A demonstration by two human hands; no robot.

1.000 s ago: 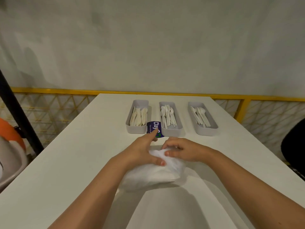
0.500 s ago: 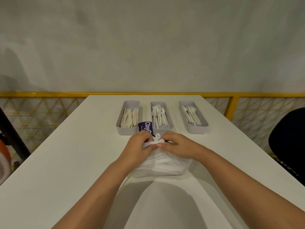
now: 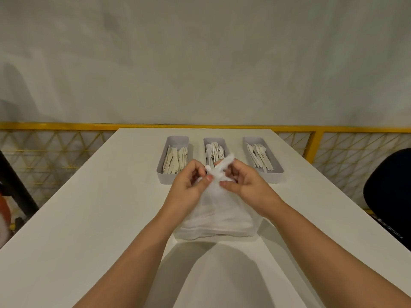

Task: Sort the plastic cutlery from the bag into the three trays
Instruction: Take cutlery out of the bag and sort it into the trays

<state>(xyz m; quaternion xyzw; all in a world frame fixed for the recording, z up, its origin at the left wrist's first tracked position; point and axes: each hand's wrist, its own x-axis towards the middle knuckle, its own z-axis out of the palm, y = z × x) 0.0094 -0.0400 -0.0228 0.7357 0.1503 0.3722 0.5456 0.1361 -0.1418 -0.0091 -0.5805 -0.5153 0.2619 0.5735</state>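
Since half a second ago the bag [image 3: 216, 218] has been pulled from a slump into an upright stand, its top drawn up between my two hands, and the purple label that showed by the trays is now out of sight.

As I read it, the bag stands on its base on the table [image 3: 89, 218] so that its weight stays down while the knotted neck [image 3: 219, 170] is worked loose; the neck is lifted clear, which gives both hands room to pick at it. The trays lie in a row at twelve o'clock from the bag: left tray [image 3: 178, 138] toward eleven, middle tray [image 3: 214, 140] dead ahead, right tray [image 3: 253, 139] toward one. Each already holds white cutlery, and the middle one seems to hold spoons.

My left hand [image 3: 189, 187] is closed narrow, thumb and forefinger pinching the plastic at the nine o'clock side of the knot. My right hand [image 3: 246, 185] has its fingers curled round the twisted tail on the three o'clock side, thumb pressed in below. Neither hand holds cutlery; whatever remains to be sorted is inside the bag, which is too cloudy to see through.
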